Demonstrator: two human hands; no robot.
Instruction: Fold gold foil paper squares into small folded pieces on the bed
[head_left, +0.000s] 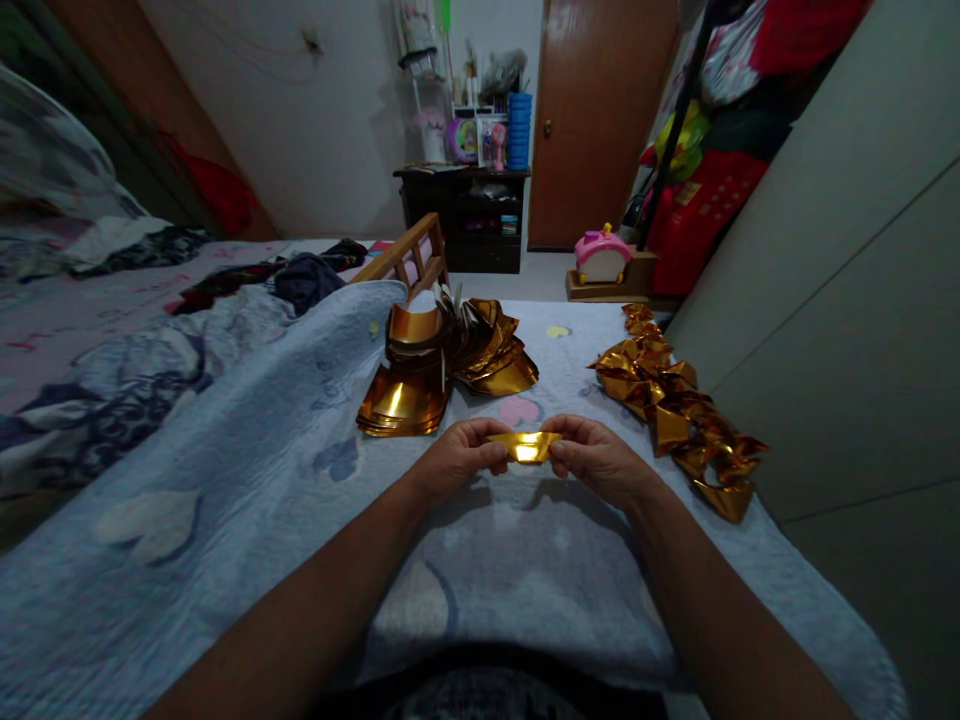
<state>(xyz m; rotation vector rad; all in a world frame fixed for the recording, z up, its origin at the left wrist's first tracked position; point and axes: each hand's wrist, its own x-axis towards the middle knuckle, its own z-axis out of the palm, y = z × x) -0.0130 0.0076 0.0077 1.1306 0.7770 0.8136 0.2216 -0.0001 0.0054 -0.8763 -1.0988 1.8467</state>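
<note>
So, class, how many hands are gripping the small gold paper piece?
2. The left hand pinches the gold paper piece at its left end, the right hand at its right, over the blue blanket; no others show.

Both arms are stretched forward from the near edge and angled inward, so that the hands are set close together at the middle. The left arm (300, 620) is bare and is seen rising from the near left; the right arm (720, 620) is bare and is seen rising from the near right. The left hand (456, 460) is held knuckles up, its thumb and fingers closed in a pinch turned to the right. The right hand (600, 462) is mirrored, its pinch turned to the left. The wrists are held straight and low. A small gap is left between the two sets of fingertips.
</note>
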